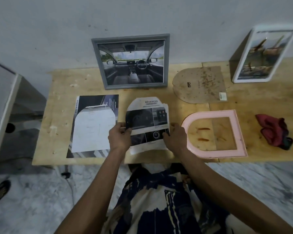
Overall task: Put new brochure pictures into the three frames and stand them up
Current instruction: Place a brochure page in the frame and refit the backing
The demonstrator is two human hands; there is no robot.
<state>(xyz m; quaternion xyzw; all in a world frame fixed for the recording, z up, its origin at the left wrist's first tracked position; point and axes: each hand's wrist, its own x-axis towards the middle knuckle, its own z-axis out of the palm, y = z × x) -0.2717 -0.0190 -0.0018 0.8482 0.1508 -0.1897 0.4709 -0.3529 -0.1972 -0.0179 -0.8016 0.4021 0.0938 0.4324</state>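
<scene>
Both hands held the cut brochure picture (pixel 148 123) over the middle of the wooden table (pixel 260 102): left hand (pixel 119 136) pinched its left edge, thumb on top and fingers curled under; right hand (pixel 175 136) gripped the lower right edge, thumb over the print, other fingers hidden behind the sheet. Picture had an arch-cut top with the word ADVANCED and dark panels; small text too blurred to read. Whether the sheet touched the table could not be told. Just right of it the pink arched frame (pixel 213 134) lay flat and open, table showing through. Behind that lay its brown arched backing board (pixel 200 84), flat, stained. Grey frame (pixel 131 60) with a car-interior picture stood against the wall behind the hands. White frame (pixel 263 54) stood tilted at far right, picture blurred. A brochure page (pixel 93 125) with an arch-shaped hole cut out lay left. Red cloth (pixel 274 131) sat crumpled at right, well apart from the hands.
</scene>
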